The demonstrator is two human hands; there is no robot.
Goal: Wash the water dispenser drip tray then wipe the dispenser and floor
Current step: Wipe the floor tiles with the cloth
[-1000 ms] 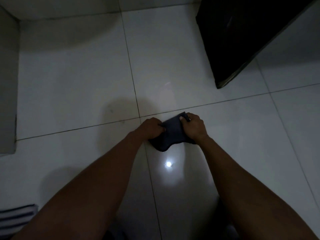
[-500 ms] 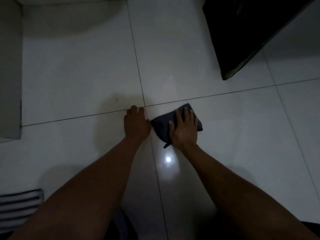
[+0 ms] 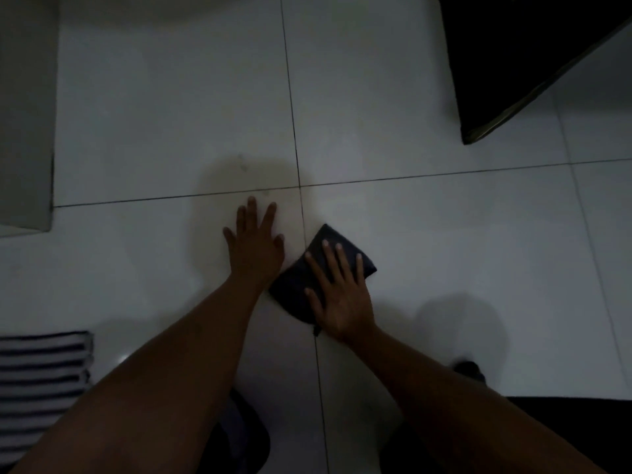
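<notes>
White glossy tiles make up the floor [image 3: 444, 251], crossed by dark grout lines that meet just beyond the left hand [image 3: 254, 246], which lies flat on the bare tile with its fingers spread; just beside it, the right hand [image 3: 342, 295] presses palm-down, fingers splayed, on a dark folded cloth [image 3: 294, 285] lying across the grout line. A black cabinet-like body [image 3: 513, 56] stands at the far right, well apart from the cloth; a pale grey upright panel [image 3: 25, 114] borders the far left; a striped fabric [image 3: 41, 378] lies near the left forearm.
</notes>
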